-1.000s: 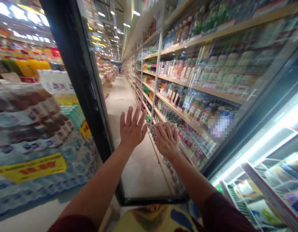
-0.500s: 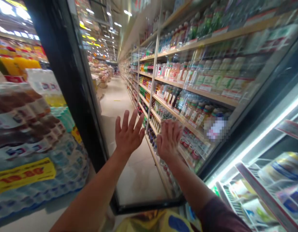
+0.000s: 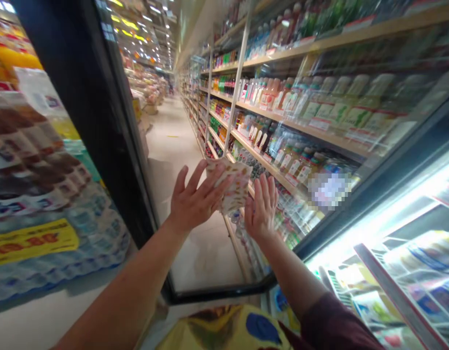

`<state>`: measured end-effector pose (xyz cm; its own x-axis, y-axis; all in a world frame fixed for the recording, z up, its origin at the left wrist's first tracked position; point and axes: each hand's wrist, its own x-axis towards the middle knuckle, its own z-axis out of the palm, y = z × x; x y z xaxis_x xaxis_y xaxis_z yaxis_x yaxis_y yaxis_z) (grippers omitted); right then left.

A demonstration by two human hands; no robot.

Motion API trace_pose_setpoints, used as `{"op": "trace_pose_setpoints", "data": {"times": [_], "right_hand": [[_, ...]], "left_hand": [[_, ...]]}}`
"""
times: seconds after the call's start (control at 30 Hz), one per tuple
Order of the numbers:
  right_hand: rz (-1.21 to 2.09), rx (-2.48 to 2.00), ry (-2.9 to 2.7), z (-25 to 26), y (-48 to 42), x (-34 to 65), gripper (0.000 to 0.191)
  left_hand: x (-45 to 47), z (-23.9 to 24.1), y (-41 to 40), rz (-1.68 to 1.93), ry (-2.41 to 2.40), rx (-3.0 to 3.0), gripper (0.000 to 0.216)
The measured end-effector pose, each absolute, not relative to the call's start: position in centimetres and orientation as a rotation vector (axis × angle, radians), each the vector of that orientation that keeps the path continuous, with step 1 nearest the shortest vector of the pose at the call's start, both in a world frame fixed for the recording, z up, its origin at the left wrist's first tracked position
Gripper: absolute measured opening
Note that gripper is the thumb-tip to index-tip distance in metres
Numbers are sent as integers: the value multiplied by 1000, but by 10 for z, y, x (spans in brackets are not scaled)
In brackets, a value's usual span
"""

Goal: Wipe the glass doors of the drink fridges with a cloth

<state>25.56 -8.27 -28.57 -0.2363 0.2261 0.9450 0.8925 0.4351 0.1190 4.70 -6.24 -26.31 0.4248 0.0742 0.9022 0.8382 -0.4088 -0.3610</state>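
On the glass door [image 3: 188,243], near its middle, a small patterned cloth [image 3: 236,189] lies flat against the pane. It is beige with small red and green marks, and its lower edge hangs a little loose. The left hand [image 3: 191,205] presses on the left part of the cloth. Its fingers [image 3: 216,187] are spread wide and almost straight, and they lie over the cloth rather than close around it. The thumb points up and stands apart from the cloth. The right hand [image 3: 260,214] is just right of the cloth and a little lower. It is also open, with the fingers straight and close together, the palm turned to the glass. Its fingertips are at the lower right corner of the cloth, but I cannot tell if they touch it. Both forearms are bare, and a dark red sleeve [image 3: 330,325] shows on the right arm.

The door has a thick black frame [image 3: 82,112] on its left side and along the bottom. Through the glass, long shelves [image 3: 304,132] with many bottles [image 3: 321,111] run far down the aisle, beside a pale floor [image 3: 173,141]. Left of the frame stand stacked packs of drinks [image 3: 45,160] with a yellow label [image 3: 31,240]. On the near right, a lit cooler [image 3: 410,272] holds wrapped packages on white wire racks. At the near bottom edge, a shiny yellow thing [image 3: 224,330] with a blue spot is partly visible.
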Motion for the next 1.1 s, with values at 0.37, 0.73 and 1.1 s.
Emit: {"op": "trace_pose_setpoints", "data": {"times": [0.37,0.73,1.1], "right_hand": [[-1206,-1090,-1623,-316,-64,269,60],[-1183,-1050,-1642,-319,-61,271,68],[-1230,-1078,-1647,-316,-59,270,62]], "left_hand": [[33,-300,-75,-1122,-783,-1805,57],[50,-303,-63,-1292,-1195,-1705,74],[38,-282,-51,-1262,-1096,-1827,69]]}}
